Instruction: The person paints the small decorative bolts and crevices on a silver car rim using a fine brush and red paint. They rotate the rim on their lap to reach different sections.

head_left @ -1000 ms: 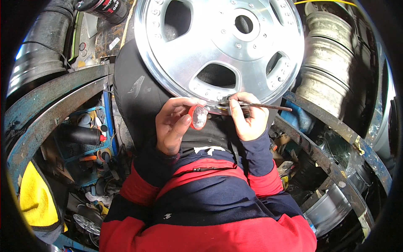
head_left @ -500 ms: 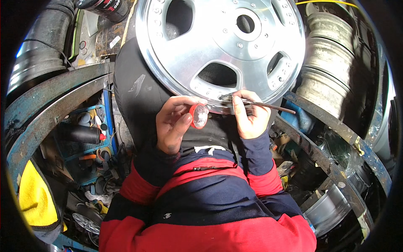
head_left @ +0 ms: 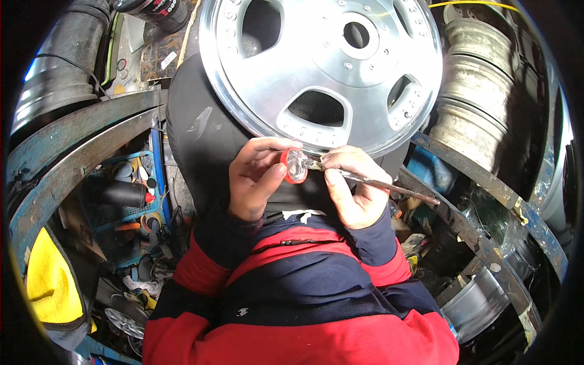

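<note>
A small red-rimmed cap [head_left: 295, 166] with silvery paint inside is pinched between the thumb and fingers of my left hand [head_left: 258, 176], tilted toward the right. My right hand [head_left: 359, 185] grips a thin paintbrush [head_left: 389, 185] by its handle near the bristle end. The brush tip reaches into the cap's opening, and the dark handle slants down to the right. Just beyond both hands, a polished silver wheel rim [head_left: 292, 79] leans on my dark-trousered legs, with rivets along its edge and several window openings.
Stacked worn rims [head_left: 474, 91] stand at right behind a metal frame bar [head_left: 480, 173]. A curved frame [head_left: 79, 131] runs along the left, near a blue basket [head_left: 121, 213] of cans and bottles. A yellow cloth [head_left: 55, 280] hangs lower left. A dark can [head_left: 161, 15] stands at upper left.
My right hand has drawn the brush back from the wheel's edge, down and left, into the red cap. My left hand has shifted slightly right with the cap.
</note>
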Tool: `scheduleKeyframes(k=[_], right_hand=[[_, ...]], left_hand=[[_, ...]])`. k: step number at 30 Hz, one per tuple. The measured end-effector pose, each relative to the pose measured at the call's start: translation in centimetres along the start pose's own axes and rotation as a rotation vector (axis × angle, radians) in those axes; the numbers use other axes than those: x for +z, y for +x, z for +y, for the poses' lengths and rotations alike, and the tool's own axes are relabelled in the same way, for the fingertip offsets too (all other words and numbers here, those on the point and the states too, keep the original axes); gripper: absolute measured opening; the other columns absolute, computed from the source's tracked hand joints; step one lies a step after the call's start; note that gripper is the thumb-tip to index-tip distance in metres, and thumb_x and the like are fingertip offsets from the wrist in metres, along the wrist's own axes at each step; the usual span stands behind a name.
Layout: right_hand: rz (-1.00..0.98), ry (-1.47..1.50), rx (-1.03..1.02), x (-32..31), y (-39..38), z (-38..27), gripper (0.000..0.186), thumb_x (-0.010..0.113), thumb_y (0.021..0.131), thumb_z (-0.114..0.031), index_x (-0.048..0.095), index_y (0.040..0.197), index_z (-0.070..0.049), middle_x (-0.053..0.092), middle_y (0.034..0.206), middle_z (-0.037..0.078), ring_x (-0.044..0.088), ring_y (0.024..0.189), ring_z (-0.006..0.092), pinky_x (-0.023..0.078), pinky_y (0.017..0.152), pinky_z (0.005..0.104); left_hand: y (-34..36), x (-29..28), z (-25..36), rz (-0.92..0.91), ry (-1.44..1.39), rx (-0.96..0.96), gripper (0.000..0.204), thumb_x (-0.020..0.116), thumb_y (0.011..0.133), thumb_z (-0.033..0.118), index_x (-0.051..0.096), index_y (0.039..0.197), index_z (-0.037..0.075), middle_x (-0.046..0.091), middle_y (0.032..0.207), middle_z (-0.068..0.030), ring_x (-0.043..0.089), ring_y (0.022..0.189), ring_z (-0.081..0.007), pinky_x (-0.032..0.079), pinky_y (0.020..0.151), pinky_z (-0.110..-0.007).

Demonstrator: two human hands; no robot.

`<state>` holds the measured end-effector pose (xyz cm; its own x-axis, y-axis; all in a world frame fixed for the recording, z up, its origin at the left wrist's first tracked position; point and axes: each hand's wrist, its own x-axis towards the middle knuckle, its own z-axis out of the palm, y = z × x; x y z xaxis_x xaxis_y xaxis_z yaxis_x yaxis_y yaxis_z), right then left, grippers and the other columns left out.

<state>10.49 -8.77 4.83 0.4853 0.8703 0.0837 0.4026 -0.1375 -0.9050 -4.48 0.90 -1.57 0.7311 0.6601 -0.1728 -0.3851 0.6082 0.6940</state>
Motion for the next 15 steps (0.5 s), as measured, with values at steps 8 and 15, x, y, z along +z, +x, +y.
scheduleKeyframes(k=[8,15], right_hand=[[-0.027,-0.057,-0.064,0.21,0.57,-0.29,0.013,0.068,0.075,0.002,0.066,0.087,0.001,0.065,0.078,0.013,0.062,0.070,0.0267,0.049,0.066,0.0347],[0.000,-0.044,-0.087,0.38,0.51,-0.06,0.013,0.068,0.075,0.003,0.066,0.088,0.001,0.065,0.079,0.013,0.062,0.071,0.0270,0.049,0.066,0.0342]], left_hand=[[-0.11,-0.04,-0.04,0.003,0.024,0.006,0.031,0.058,0.087,0.000,0.051,0.117,-0.004,0.062,0.114,-0.0179,0.060,0.105,-0.0219,0.046,0.094,-0.036],[-0.20,-0.03,0.22,0.009,0.019,-0.024,0.030,0.056,0.088,0.001,0.051,0.117,-0.005,0.061,0.114,-0.0180,0.060,0.106,-0.0222,0.046,0.095,-0.036]])
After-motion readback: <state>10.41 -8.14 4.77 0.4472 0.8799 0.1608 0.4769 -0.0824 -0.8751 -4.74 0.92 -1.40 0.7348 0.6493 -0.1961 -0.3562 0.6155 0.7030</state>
